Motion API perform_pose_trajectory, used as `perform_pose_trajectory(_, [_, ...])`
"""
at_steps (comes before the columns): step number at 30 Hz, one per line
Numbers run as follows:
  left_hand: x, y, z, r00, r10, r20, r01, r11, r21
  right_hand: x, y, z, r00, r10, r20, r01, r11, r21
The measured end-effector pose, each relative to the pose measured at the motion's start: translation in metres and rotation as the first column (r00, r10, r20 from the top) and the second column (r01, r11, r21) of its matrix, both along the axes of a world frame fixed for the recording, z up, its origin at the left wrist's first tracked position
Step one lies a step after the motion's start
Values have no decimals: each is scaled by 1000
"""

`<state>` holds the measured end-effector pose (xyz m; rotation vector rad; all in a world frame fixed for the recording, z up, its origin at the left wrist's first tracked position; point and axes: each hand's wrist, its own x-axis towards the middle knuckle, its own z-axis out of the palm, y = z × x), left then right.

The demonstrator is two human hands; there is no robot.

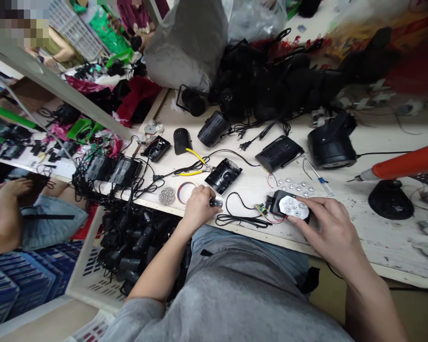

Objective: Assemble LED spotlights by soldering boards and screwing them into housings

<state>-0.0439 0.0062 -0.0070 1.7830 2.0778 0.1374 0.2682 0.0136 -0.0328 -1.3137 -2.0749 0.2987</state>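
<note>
My right hand [330,225] grips a black lamp housing [276,197] at the bench's front edge, thumb and fingers round its right side. A white octagonal plate with clear lenses [294,208] sits on the housing. Red wires lead from it to a small circuit board [261,209] beside a coiled black cable [240,219]. Closed fingers of my left hand [199,206] pinch a small dark, shiny round piece [216,202], whose kind I cannot make out. Behind that hand lie an open black half-shell [223,175] and yellow-handled pliers [196,164].
Loose clear lenses [295,186] lie behind the housing. An orange electric screwdriver [406,164] points in from the right. A tape roll [186,192] and metal-wool ball [167,195] lie left. Below stands a white crate [89,280] of black parts. Other people work at left.
</note>
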Motion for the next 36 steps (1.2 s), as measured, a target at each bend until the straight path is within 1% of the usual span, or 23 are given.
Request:
perform_pose_trajectory(5, [0, 0, -1, 1000, 1, 6, 0, 1000, -5, 2, 1, -5, 1000, -4, 11, 4, 1000, -9])
perform_pose_trajectory(7, [0, -1, -1, 1000, 2, 12, -2, 1000, 3, 6, 1, -3, 1000, 1, 19, -1, 1000, -1])
perform_pose_trajectory(9, [0, -2, -2, 1000, 14, 10, -14, 1000, 19, 7, -3, 6, 1000, -14, 28, 13, 1000, 20])
perform_pose_trajectory(12, [0, -5, -3, 1000, 20, 4, -21, 999, 41, -7, -14, 32, 994, -106, -2, 106, 994, 34])
perform_pose_trajectory(13, [0, -6, -4, 1000, 17, 7, -17, 999, 50, -18, -17, 41, 990, -129, -48, 130, 992, 9])
perform_pose_trajectory(14, [0, -7, -4, 1000, 13, 16, -14, 998, 60, -33, -19, 48, 983, -128, -129, 124, 992, -40])
perform_pose_trajectory(15, [0, -8, -5, 1000, 11, 29, -13, 997, 71, -49, -19, 52, 970, -78, -232, 50, 991, -124])
perform_pose_trajectory(16, [1, -10, -6, 999, 11, 43, -14, 996, 85, -67, -17, 53, 932, -20, -363, -68, 971, -230])
perform_pose_trajectory(17, [1, -11, -7, 998, 13, 57, -19, 995, 102, -86, -13, 50, 873, -5, -487, -194, 913, -358])
perform_pose_trajectory(18, [2, -13, -8, 997, 17, 73, -25, 993, 119, -103, -7, 44, 822, -34, -569, -298, 825, -480])
perform_pose_trajectory(19, [2, -14, -9, 996, 22, 90, -34, 990, 134, -119, 0, 37, 796, -100, -597, -348, 732, -586])
perform_pose_trajectory(20, [3, -16, -10, 994, 29, 109, -45, 988, 147, -133, 8, 28, 800, -153, -580, -366, 641, -674])
perform_pose_trajectory(21, [3, -18, -11, 991, 38, 128, -58, 986, 155, -143, 14, 20, 803, -178, -569, -363, 611, -703])
perform_pose_trajectory(22, [3, -20, -12, 988, 49, 147, -73, 985, 157, -151, 20, 13, 805, -199, -559, -357, 589, -725])
perform_pose_trajectory(24, [4, -23, -14, 982, 71, 177, -98, 984, 148, -159, 27, 3, 807, -217, -549, -344, 583, -736])
perform_pose_trajectory(26, [4, -25, -15, 976, 81, 200, -111, 984, 140, -161, 28, 0, 803, -233, -549, -344, 570, -746])
perform_pose_trajectory(29, [3, -26, -16, 971, 74, 229, -109, 984, 143, -161, 26, 4, 793, -255, -554, -355, 544, -760])
perform_pose_trajectory(33, [3, -27, -19, 971, 60, 232, -98, 983, 155, -165, 24, 11, 775, -282, -566, -388, 496, -777])
perform_pose_trajectory(34, [3, -27, -20, 972, 53, 228, -92, 982, 163, -165, 24, 12, 774, -284, -566, -390, 489, -780])
perform_pose_trajectory(36, [3, -28, -22, 975, 41, 218, -83, 979, 188, -165, 23, 13, 780, -286, -557, -373, 502, -780])
